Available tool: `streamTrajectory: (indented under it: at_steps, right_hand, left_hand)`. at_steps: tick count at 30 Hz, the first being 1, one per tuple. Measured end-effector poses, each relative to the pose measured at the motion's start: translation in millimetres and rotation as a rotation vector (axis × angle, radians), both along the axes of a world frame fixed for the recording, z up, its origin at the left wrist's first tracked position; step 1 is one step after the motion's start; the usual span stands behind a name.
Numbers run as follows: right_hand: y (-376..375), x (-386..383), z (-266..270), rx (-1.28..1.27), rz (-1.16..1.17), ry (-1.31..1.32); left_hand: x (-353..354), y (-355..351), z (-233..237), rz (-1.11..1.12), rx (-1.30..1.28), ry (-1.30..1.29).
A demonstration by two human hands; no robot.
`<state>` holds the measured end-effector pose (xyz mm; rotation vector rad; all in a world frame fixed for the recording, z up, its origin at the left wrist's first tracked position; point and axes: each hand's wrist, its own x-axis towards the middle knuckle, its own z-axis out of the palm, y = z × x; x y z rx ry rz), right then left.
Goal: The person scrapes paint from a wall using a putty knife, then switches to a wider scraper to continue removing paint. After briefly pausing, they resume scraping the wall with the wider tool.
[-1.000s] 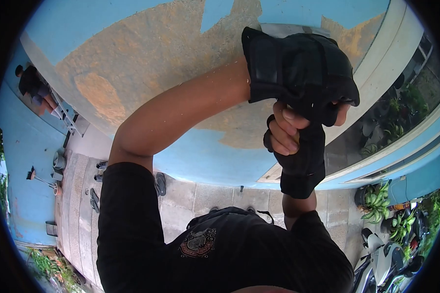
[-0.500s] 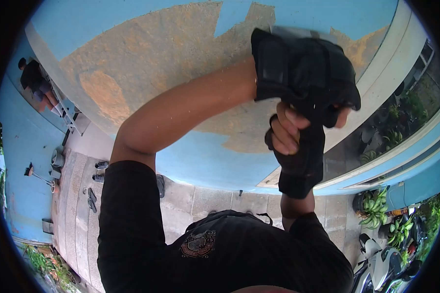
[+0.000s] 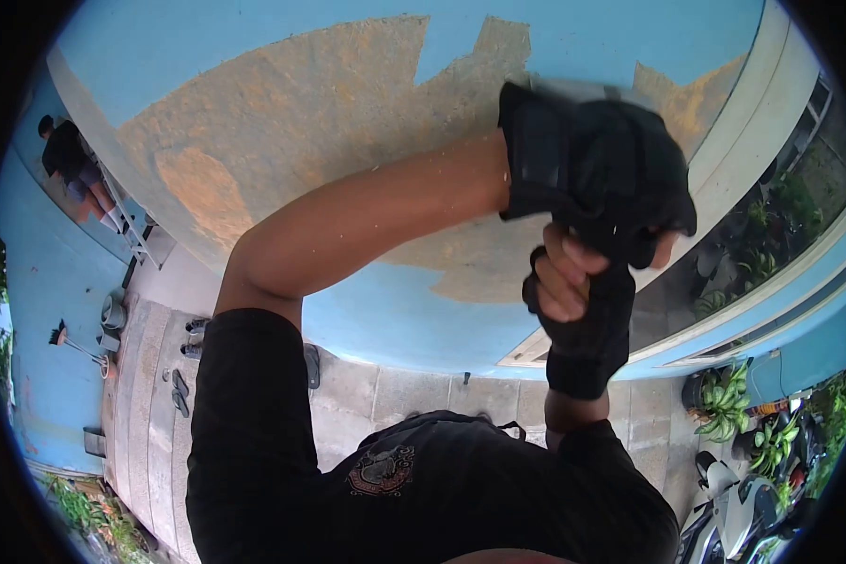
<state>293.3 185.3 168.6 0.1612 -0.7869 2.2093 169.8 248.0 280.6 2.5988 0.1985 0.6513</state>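
Left hand (image 3: 597,179), in a black fingerless glove, sits upper right of centre and is clenched in a fist round a tool (image 3: 578,91). Only a blurred grey flat end of the tool shows above the glove, against the wall (image 3: 282,113); what kind of tool it is can't be told. Right hand (image 3: 578,315), in the same kind of glove, is directly below the left and touching it, its bare fingertips (image 3: 559,282) curled tight on the same tool. The left forearm is bare and runs in from the left of the frame; the right arm comes up from bottom centre.

The wall is blue with a big tan patch of bare plaster across the upper middle. The person wears a black shirt (image 3: 395,498), bottom of frame. At upper left, another person (image 3: 66,155) stands by a ladder (image 3: 127,226). There is a broom (image 3: 66,338) at the left edge and sandals (image 3: 180,387) on the paving at lower left. Potted plants (image 3: 724,399) and a scooter (image 3: 733,512) are at lower right.
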Motion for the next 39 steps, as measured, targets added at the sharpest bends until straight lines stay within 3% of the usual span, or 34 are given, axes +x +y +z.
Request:
streamTrajectory:
  at_steps: [5, 7, 8, 14, 16, 19, 23, 25, 29, 33, 35, 38, 39]
  right_hand:
    - [-1, -3, 2, 0.016, 0.011, 0.027]
    - [-3, 2, 0, 0.057, 0.022, -0.028]
    - [1, -1, 2, 0.061, 0.025, -0.029]
    - [-5, -2, 3, -0.048, 0.070, 0.058]
    - [-3, 3, 8, 0.040, 0.051, 0.008]
    - [-2, -1, 11, -0.018, 0.059, 0.039]
    - [-13, -1, 4, 0.052, 0.003, -0.024]
    - [0, -11, 3, 0.041, 0.013, 0.029]
    - [-9, -9, 8, -0.005, -0.029, -0.020]
    - [-11, -5, 10, 0.023, -0.036, -0.060]
    - [-1, -13, 7, -0.023, -0.030, 0.049]
    - [-16, -12, 4, -0.030, -0.083, -0.009]
    - [-19, -8, 6, 0.002, -0.070, -0.050]
  left_hand:
    - [2, 2, -3, 0.023, -0.177, 0.048]
    - [2, -10, 1, 0.064, 0.373, 0.032]
    - [1, -8, 3, 0.067, 0.376, 0.031]
    - [2, -1, -8, 0.096, -0.111, 0.037]
    - [1, -12, 6, 0.150, 0.370, 0.009]
    - [1, -8, -2, 0.203, 0.545, -0.118]
    - [-1, -6, -3, 0.079, 0.233, 0.038]
    - [-1, -1, -4, 0.015, 0.058, -0.052]
    - [-3, -1, -3, 0.021, 0.022, -0.033]
    - [-3, -4, -5, 0.042, 0.219, 0.026]
    - [-1, 19, -12, 0.030, -0.211, -0.055]
    - [1, 0, 0, -0.054, -0.157, 0.041]
    - [2, -10, -3, 0.024, 0.173, -0.004]
